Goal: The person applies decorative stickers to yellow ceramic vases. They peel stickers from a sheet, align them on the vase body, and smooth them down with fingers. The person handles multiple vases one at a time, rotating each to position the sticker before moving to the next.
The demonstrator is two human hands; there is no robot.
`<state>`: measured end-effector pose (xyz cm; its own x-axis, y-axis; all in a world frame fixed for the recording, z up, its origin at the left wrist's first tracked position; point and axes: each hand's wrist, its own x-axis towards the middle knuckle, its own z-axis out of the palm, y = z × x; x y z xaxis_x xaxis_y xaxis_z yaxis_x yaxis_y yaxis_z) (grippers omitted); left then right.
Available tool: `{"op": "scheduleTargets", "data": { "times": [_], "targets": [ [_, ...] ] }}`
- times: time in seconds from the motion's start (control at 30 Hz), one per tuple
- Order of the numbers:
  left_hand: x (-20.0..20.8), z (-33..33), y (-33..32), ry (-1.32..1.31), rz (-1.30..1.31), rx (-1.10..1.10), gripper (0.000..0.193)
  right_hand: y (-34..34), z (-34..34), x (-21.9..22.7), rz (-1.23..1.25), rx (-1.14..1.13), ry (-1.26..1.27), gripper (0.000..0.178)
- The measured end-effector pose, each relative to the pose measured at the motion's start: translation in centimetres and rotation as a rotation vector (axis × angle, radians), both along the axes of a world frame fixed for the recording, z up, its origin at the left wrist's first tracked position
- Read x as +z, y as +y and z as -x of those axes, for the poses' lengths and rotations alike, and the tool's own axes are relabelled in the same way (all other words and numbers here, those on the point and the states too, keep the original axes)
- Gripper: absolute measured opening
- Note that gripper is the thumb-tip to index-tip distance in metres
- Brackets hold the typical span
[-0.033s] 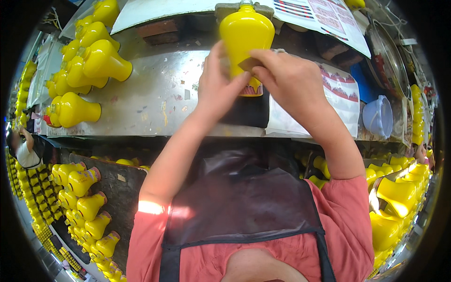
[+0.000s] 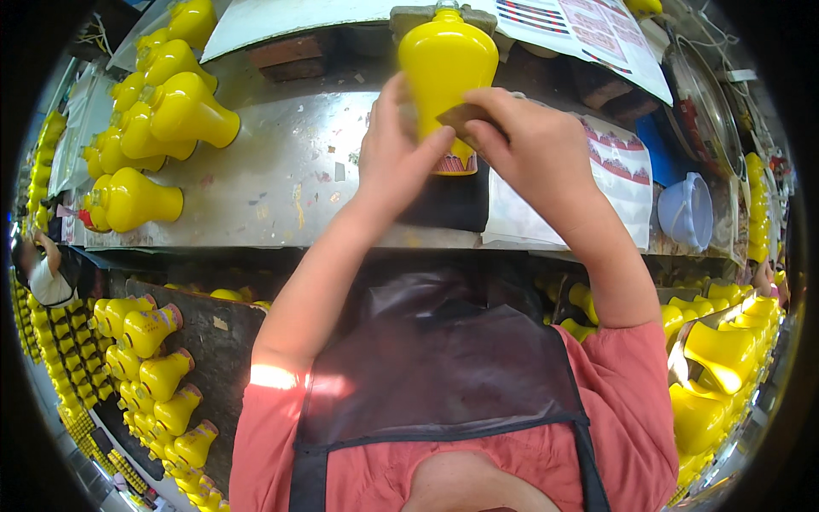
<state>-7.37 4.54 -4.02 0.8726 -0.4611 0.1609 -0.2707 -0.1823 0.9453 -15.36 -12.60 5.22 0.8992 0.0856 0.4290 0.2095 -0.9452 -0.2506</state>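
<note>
A glossy yellow bottle [image 2: 448, 64] lies with its neck pointing away, the neck end at a grey metal holder [image 2: 408, 19]. Near its base runs a decal band [image 2: 461, 164] with a red-and-white pattern. My left hand [image 2: 394, 162] grips the bottle's left side, its thumb close to the band. Between thumb and fingers, my right hand [image 2: 537, 141] pinches a flat brown scraper [image 2: 461, 118], which is against the bottle just above the band. My fingers hide part of the bottle's lower body.
Beneath the bottle's base lies a black cloth [image 2: 456, 211]. Patterned decal sheets [image 2: 621, 162] lie to the right, near a pale blue bucket [image 2: 685, 212]. Several yellow bottles [image 2: 192, 111] stand on the metal table [image 2: 281, 200] at left. More yellow bottles [image 2: 166, 375] fill racks on both sides; another person [image 2: 51, 273] is far left.
My right hand and the brown scraper have shifted slightly to the right. The left hand and the bottle stay in place.
</note>
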Motion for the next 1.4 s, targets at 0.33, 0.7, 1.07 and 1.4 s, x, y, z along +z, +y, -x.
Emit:
{"op": "scheduleTargets", "data": {
  "times": [0.33, 0.7, 1.07, 1.4],
  "targets": [
    [0.4, 1.1, 1.0, -0.239, 0.026, -0.029, 0.074, 1.1, 5.1, -5.3, -0.762, -0.294, 0.254, 0.024],
    [-0.3, 1.4, 1.2, -0.395, -0.051, -0.017, 0.089, 1.4, 5.5, -5.6, -0.934, -0.311, 0.367, 0.023],
    [1.0, 1.7, 1.0, -0.459, -0.256, -0.022, 0.091, 1.6, 4.8, -5.1, -0.852, -0.278, 0.296, 0.017],
    [1.0, 2.2, 0.7, -0.518, -0.354, 0.009, 0.090, 0.2, 3.1, -2.6, -0.337, -0.061, 0.127, 0.020]
  ]
}}
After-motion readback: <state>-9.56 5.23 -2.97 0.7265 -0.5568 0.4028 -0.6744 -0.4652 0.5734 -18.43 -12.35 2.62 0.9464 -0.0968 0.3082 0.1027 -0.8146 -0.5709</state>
